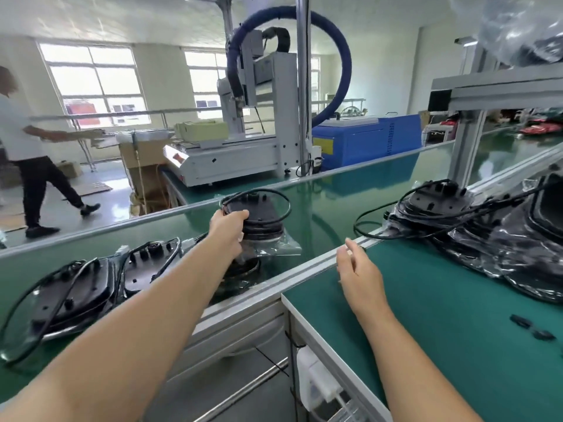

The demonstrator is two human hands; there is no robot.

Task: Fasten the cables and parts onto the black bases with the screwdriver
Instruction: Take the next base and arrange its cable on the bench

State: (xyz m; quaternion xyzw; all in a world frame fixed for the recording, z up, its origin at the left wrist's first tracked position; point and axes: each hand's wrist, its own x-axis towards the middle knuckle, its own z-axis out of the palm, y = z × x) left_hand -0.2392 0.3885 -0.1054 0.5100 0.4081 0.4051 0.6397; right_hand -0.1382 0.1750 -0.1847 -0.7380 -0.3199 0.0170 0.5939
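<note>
My left hand (pixel 228 229) reaches across the green conveyor belt (pixel 329 214) and grips a stack of black bases (pixel 262 220), which has a black cable looped on top and clear plastic under it. My right hand (pixel 358 269) hovers open over the aluminium rail, holding nothing. Two more black bases with cables (pixel 73 293) lie on the belt at the left. Another pile of black bases in plastic wrap (pixel 487 233) sits on the green worktable (pixel 441 315) at the right. No screwdriver is visible.
Small black parts (pixel 530 327) lie on the worktable at the right. A white machine with a blue hose (pixel 243 147) stands beyond the belt, next to a blue cabinet (pixel 365 141). A person (pixel 27 153) walks at the far left. An aluminium frame post (pixel 466 141) rises at the right.
</note>
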